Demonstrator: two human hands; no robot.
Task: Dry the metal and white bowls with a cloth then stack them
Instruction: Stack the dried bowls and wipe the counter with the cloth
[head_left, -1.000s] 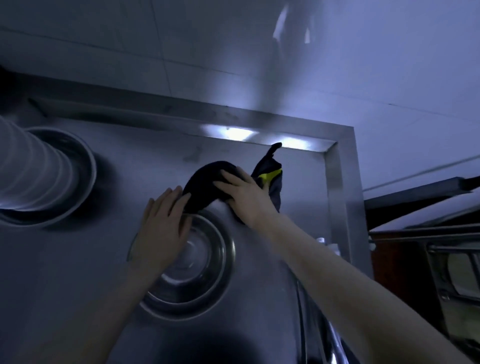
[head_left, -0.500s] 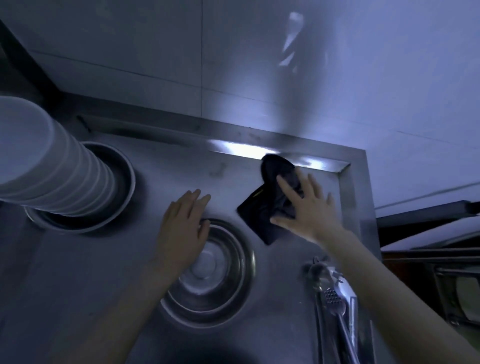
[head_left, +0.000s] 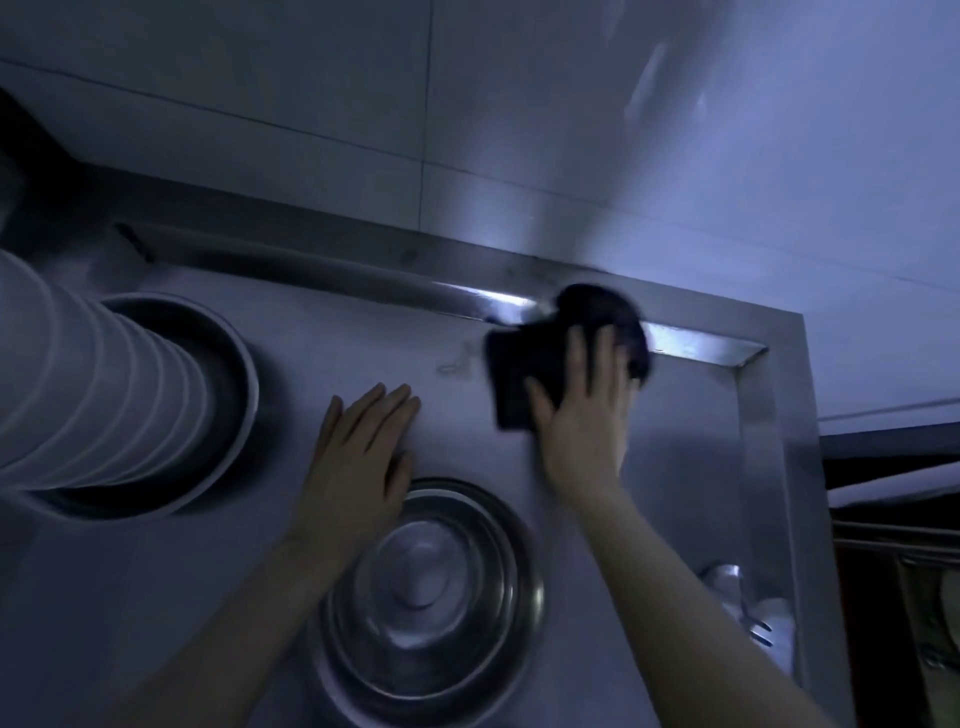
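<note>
a dim, blue-tinted wide-angle view, brightest on the upper-right wall (head_left: 779, 130), with glare streaks along the counter's (head_left: 156, 597) back rim, soft shadows under the bowls, motion blur on the hands and cloth (head_left: 540, 374), and bent edges.

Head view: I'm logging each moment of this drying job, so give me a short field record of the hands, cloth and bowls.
left hand: open, fingers straight, flat at the far rim of the metal bowl
right hand: open, fingers spread on the dark cloth
cloth: on the steel counter, near its back corner
metal bowl: upright on the counter
white bowls: stacked inside a metal basin, at left
utensils: at the right edge
</note>
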